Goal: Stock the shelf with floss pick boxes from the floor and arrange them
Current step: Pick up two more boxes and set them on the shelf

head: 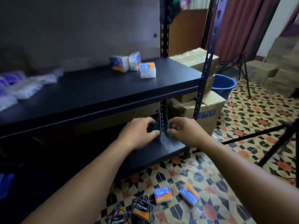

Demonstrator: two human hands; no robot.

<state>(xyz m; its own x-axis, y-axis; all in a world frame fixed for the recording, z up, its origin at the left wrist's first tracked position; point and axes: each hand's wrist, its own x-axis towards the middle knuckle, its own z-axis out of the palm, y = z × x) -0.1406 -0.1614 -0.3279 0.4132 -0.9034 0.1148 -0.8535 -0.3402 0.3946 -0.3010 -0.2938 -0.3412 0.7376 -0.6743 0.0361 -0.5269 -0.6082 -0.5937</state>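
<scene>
Down low, both bare arms reach out to the bottom black metal shelf. The left hand and the right hand sit close together, one on each side of a dark thing that stands up between them. The fingers of each hand are curled in toward that dark thing, but it is too dark and blurry to tell what it is or if the fingers are pinching it. Up above, on the wide black middle shelf, three small white floss pick boxes with blue and orange labels stand near the back right corner, well apart from the hands. Soft clear bags with blue and white stuff lie on the left end of that shelf. On the patterned tile floor, close to the person and below the arms, two blue and orange floss pick boxes lie flat, one marked "Round". Beside them, to the left, a heap of black and orange boxes marked "Charcoal" lies in a jumble. None of these floor boxes touch the hands. A blue plastic bucket and brown cardboard boxes sit past the right end of the shelf.
</scene>
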